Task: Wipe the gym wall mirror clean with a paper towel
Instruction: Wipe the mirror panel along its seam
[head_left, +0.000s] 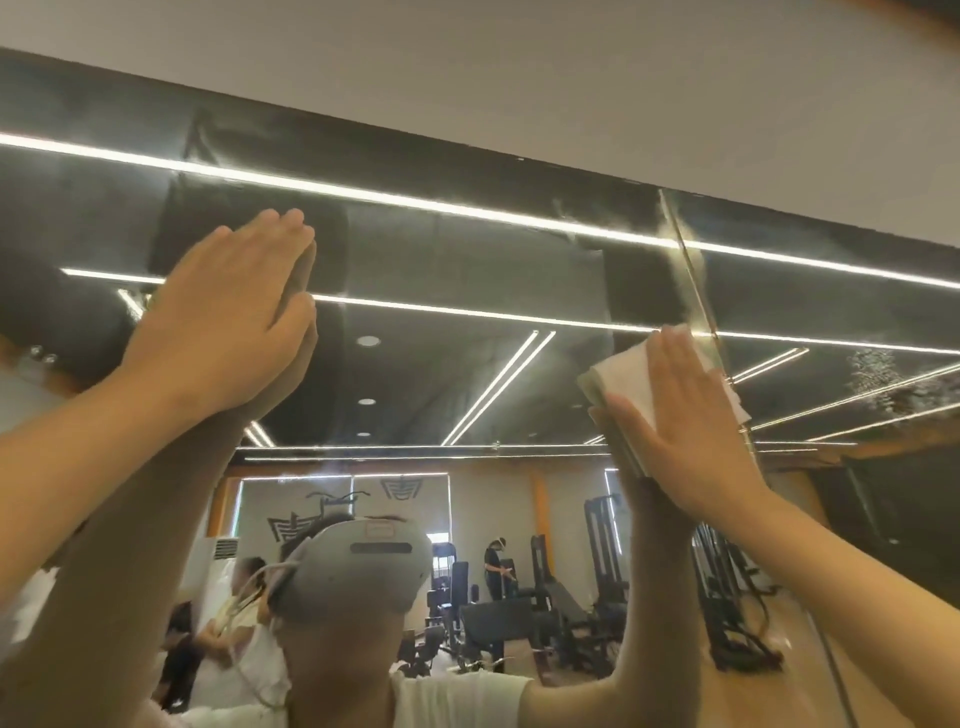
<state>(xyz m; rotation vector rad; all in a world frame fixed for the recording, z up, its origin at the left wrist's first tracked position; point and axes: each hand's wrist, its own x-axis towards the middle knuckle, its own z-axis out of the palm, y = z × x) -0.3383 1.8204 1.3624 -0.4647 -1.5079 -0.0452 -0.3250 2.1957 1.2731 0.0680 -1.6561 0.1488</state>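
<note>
The gym wall mirror (467, 270) fills the view, and both my arms are raised high against it. My left hand (228, 317) lies flat on the glass at upper left, fingers together, holding nothing. My right hand (685, 415) presses a folded white paper towel (623, 376) flat against the mirror, just left of the vertical seam (691, 280) between two panels. The towel sticks out above and to both sides of my fingers. Hazy smears show along the mirror's top edge and a blotchy patch (878, 384) lies right of the seam.
A pale wall (519, 78) runs above the mirror's top edge. The glass reflects ceiling light strips, black weight machines (519, 613), a standing person far back, a seated person at lower left, and my own headset.
</note>
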